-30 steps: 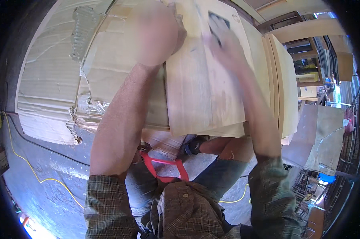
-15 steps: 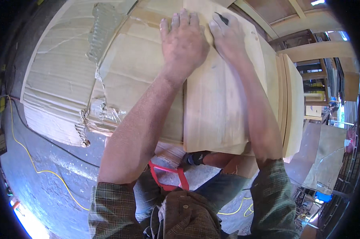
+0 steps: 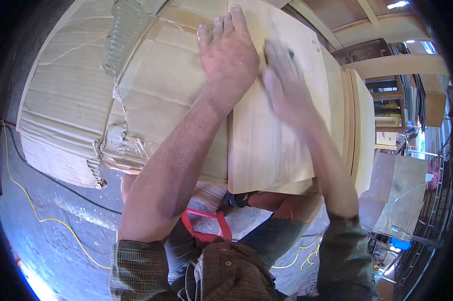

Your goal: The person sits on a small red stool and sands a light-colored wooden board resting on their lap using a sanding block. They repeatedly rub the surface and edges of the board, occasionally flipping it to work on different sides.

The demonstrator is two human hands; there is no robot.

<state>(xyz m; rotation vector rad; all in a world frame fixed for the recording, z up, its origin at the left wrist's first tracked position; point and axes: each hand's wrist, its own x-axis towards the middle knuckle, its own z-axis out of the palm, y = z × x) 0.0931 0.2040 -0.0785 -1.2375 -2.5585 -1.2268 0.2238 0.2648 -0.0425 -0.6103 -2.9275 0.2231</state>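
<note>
My left hand (image 3: 230,56) lies flat with its fingers stretched out, across the left edge of a pale wooden board (image 3: 266,155) and the cardboard (image 3: 171,75) beside it. My right hand (image 3: 289,85) is pressed on the same board, right of the left hand, and is smeared by motion. Under and between its fingers show the edges of a small dark sheet (image 3: 291,53), which looks like sandpaper; most of it is hidden. Near the board's right edge there is a small brown knot (image 3: 316,46).
More boards (image 3: 356,130) stand at the right of the board. A red frame (image 3: 206,236) is on the floor between my legs. A yellow cord (image 3: 61,220) runs over the grey floor at left. Wooden frames and racks (image 3: 392,95) fill the right side.
My right hand has slid down the board toward me with the dark sheet. My left hand stays flat near the same spot, and the whole view has shifted slightly.
</note>
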